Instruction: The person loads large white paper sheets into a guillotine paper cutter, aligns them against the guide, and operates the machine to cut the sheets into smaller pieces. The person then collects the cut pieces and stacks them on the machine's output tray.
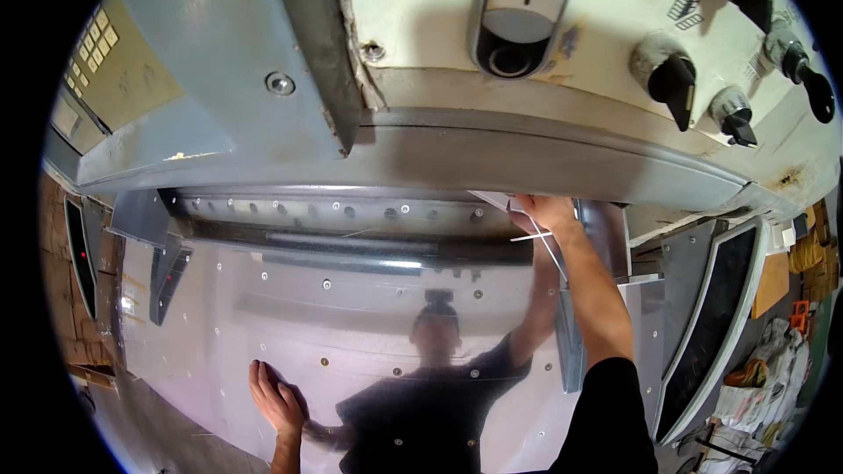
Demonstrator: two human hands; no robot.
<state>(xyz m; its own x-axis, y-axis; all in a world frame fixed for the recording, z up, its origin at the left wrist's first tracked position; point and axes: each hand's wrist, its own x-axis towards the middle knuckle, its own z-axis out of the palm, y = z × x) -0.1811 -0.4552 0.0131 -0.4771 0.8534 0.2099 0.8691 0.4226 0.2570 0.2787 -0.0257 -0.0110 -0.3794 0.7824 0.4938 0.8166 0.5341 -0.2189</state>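
Note:
I look down on the shiny steel table (290, 316) of a large cutting machine, which mirrors a person in a dark shirt. My left hand (275, 397) lies flat on the table near its front edge, fingers spread, holding nothing. My right hand (542, 211) reaches far in under the machine's grey head (492, 154), at the right end of the clamp bar (351, 241). Its fingers grip thin white sheets of paper (527, 221) beside the upright right side guide (569, 333). How firmly the fingers close on the paper is partly hidden.
Above, a cream panel carries a round white dial (520, 13) and several black rotary switches (674, 79). A keypad (92, 39) sits at upper left. Black-faced side panels (707, 333) flank the table. Bags and clutter (773, 377) lie on the floor at right.

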